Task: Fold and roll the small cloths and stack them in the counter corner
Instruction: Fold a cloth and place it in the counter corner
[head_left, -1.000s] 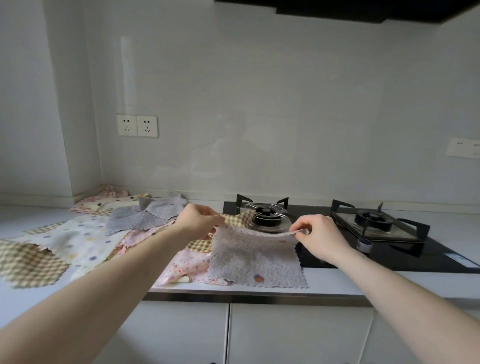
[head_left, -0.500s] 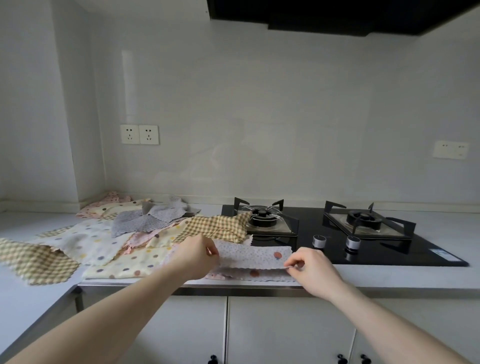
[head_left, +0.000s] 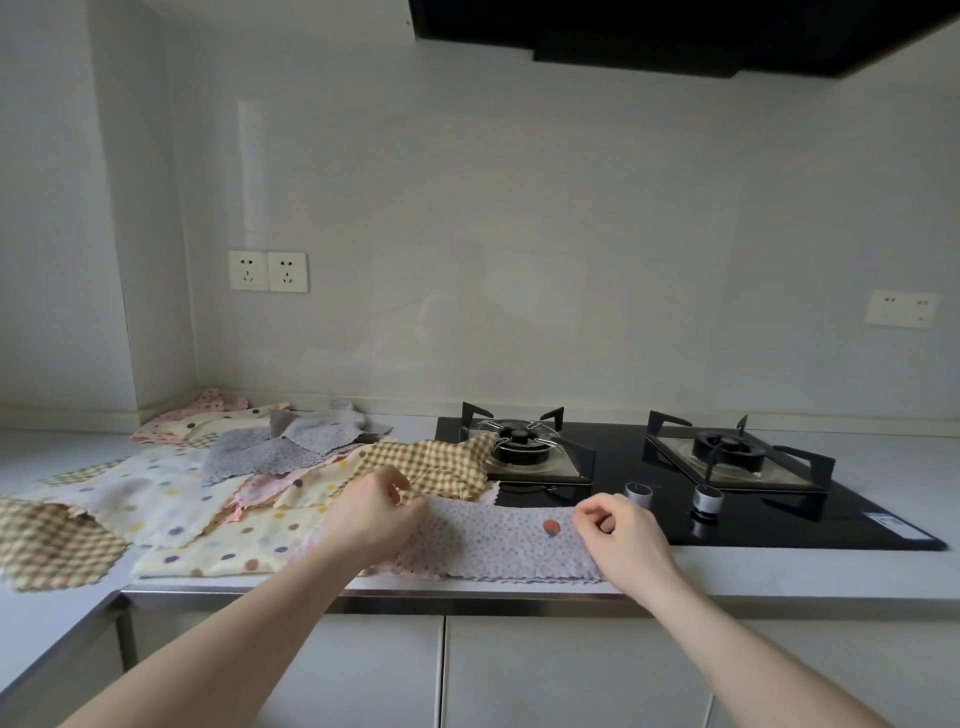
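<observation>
A grey dotted cloth (head_left: 498, 540) lies folded in half as a long strip at the counter's front edge, just before the hob. My left hand (head_left: 371, 512) pinches its far left corner and my right hand (head_left: 615, 530) pinches its far right corner. Left of it spread several loose cloths: a brown checked cloth (head_left: 434, 465), a cream spotted cloth (head_left: 234, 545), grey cloths (head_left: 280, 449) and a pink cloth (head_left: 208, 402) in the counter corner.
A black gas hob (head_left: 727, 499) with two burners and two knobs (head_left: 670, 493) lies right of the cloths. Another checked cloth (head_left: 49, 545) hangs over the left counter. Wall sockets (head_left: 267, 271) sit above. White cabinet doors are below the counter edge (head_left: 779, 587).
Both hands brought the far edge of the grey dotted cloth toward me, folding it in half, then moved to the fold's far corners. The camera tilted slightly.
</observation>
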